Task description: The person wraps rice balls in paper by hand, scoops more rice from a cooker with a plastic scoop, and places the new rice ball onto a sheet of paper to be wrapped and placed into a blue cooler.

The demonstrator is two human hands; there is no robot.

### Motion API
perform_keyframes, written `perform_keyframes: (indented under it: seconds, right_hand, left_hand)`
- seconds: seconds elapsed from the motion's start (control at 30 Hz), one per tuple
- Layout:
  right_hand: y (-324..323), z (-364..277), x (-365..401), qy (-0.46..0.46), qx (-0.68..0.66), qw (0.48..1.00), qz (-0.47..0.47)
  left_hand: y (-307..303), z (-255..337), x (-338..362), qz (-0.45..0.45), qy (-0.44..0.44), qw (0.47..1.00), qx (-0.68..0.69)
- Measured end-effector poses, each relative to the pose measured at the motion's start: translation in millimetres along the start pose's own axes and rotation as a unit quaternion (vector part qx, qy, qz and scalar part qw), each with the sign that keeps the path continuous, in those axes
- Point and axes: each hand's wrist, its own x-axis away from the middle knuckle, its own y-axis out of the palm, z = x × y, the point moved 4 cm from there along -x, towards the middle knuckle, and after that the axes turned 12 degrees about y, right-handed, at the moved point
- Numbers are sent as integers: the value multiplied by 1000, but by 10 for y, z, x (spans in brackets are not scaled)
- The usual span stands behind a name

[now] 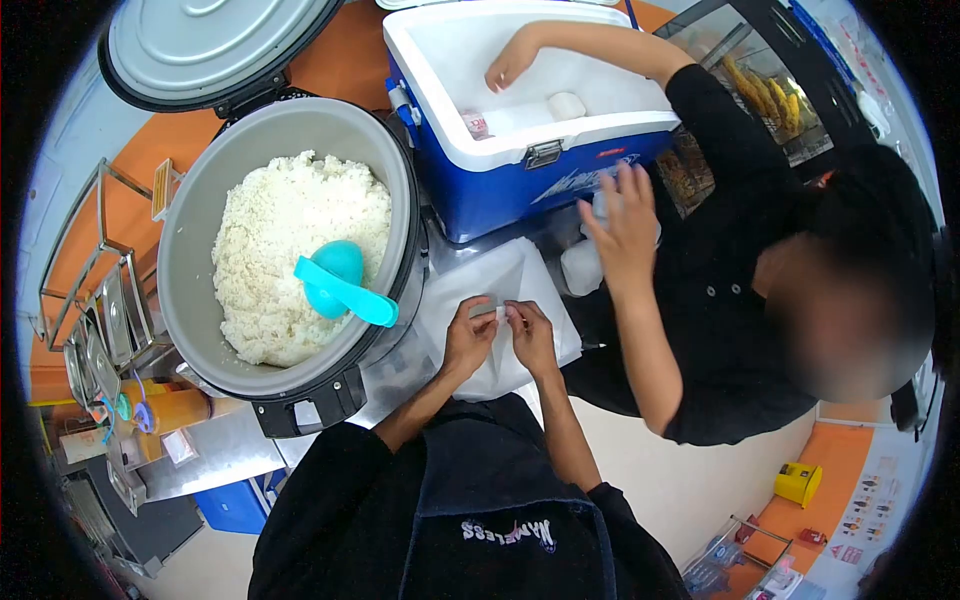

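Note:
My left hand (470,337) and my right hand (532,335) meet over a stack of white plastic bags (470,285) on the metal counter. Both pinch the top edge of one thin white bag (497,311) between thumbs and fingers. A large grey rice cooker (190,250) stands open to the left, full of white rice (285,240), with a turquoise rice scoop (340,285) lying on the rice.
A co-worker in black stands at the right, one hand (512,62) inside an open blue-and-white cooler (520,170), the other hand (622,225) holding a clear container. The cooker lid (210,40) stands raised behind. Sauce bottles and metal trays (110,330) line the far left.

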Motion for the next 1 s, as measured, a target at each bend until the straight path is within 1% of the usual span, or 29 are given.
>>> perform_keyframes:
  seconds: [0.07, 0.2, 0.27, 0.3, 0.4, 0.43, 0.47, 0.5, 0.53, 0.57, 0.6, 0.67, 0.73, 0.8, 0.83, 0.9, 1.0]
  right_hand:
    - [-15, -218, 47, 1, 8, 1000, -22]
    - [-16, -114, 21, -10, 20, 1000, -17]
    - [20, 118, -18, 105, -137, 984, -31]
    - [8, 131, -19, 131, -168, 977, -29]
    - [-30, 134, -6, 155, -167, 974, -13]
    - [-38, 113, 8, 168, -143, 975, -18]
    - [-26, 147, 17, 169, -141, 975, -17]
    - [-1, 175, 21, 134, -121, 983, -21]
    - [19, 205, 31, 100, -100, 990, -23]
    - [44, 256, 42, 92, -79, 992, -28]
    - [49, 199, 59, 93, -79, 992, -27]
    - [59, 87, 106, 91, -64, 993, -35]
    - [62, 70, 107, 89, -69, 993, -35]
    - [54, 77, 116, 115, -72, 990, -41]
    - [48, 91, 105, 115, -73, 990, -41]
    - [19, 104, 81, 121, -84, 989, -26]
    - [-28, 101, 46, 133, -76, 988, -7]
  left_hand:
    - [16, -51, -10, -5, 10, 999, 38]
    - [-2, -39, -4, -6, -7, 999, 43]
    - [-14, -9, 4, -8, -22, 999, 31]
    - [-12, -39, 11, -8, -22, 999, 33]
    - [-26, -113, 27, 8, -46, 997, 64]
    - [-25, -125, 29, 13, -96, 989, 113]
    - [-19, -135, 42, 17, -146, 976, 161]
    - [-31, -113, 43, 17, -146, 976, 161]
    - [-27, -107, 56, 12, -171, 966, 192]
    - [-11, -103, 67, 7, -195, 955, 222]
    - [7, -84, 56, 6, -196, 955, 222]
    - [48, -92, 63, 35, -247, 934, 255]
    - [64, -125, 48, 29, -239, 935, 260]
    - [81, -99, 34, 23, -230, 936, 265]
    - [76, -49, 18, 34, -221, 938, 266]
    - [71, -19, -11, 45, -212, 939, 265]
    - [76, -83, -34, 22, -214, 944, 251]
